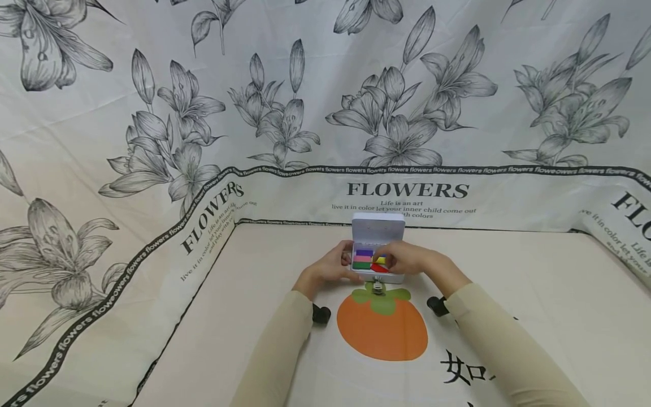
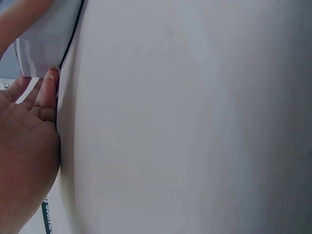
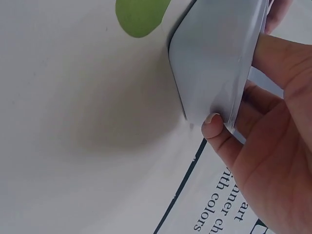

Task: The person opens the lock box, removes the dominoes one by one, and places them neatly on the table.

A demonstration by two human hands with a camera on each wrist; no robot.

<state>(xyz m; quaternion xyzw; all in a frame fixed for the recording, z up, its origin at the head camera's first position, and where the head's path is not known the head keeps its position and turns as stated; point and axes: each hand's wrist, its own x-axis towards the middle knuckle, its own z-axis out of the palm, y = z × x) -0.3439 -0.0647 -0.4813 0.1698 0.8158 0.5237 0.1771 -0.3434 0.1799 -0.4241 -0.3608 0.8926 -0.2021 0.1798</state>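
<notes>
A small white box (image 1: 378,232) stands with its hinged lid raised and a metal clasp (image 1: 378,287) at its front. Purple (image 1: 364,252), pink (image 1: 362,259) and green (image 1: 361,265) blocks lie stacked in rows in its left half. On the right side are a yellow block (image 1: 382,260) and a slanted red block (image 1: 380,268). My left hand (image 1: 331,264) holds the box's left side, thumb along the front corner. Reaching in from the right, my right hand (image 1: 407,258) pinches at the red block, its fingertips partly covering the yellow one. Both wrist views show fingers against the box wall (image 3: 209,63).
The box stands on a pale cloth printed with an orange persimmon (image 1: 382,330) and black characters (image 1: 465,367). Behind it rises a flower-patterned curtain (image 1: 407,206). Black wrist mounts (image 1: 320,314) show beneath both forearms.
</notes>
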